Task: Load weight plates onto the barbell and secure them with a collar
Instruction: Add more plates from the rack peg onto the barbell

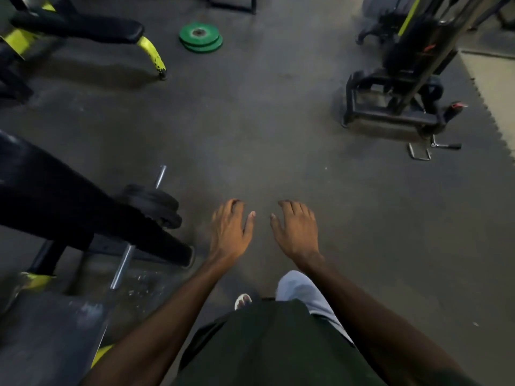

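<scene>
While both hands, left (231, 229) and right (296, 229), hang loose and empty for the next lift, green plates (201, 37) lie stacked far ahead; the bar (160, 176) already carries black plates (156, 204) at left.

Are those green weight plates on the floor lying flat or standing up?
Lying flat. The green plates sit stacked on the floor, top face and centre hole showing.

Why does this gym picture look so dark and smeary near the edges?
Head view: dim light overall; the black bench at the left is smeared by motion blur; both hands, left hand and right hand, look fairly sharp; the green plates look soft; wide-angle lens bends the edges.
</scene>
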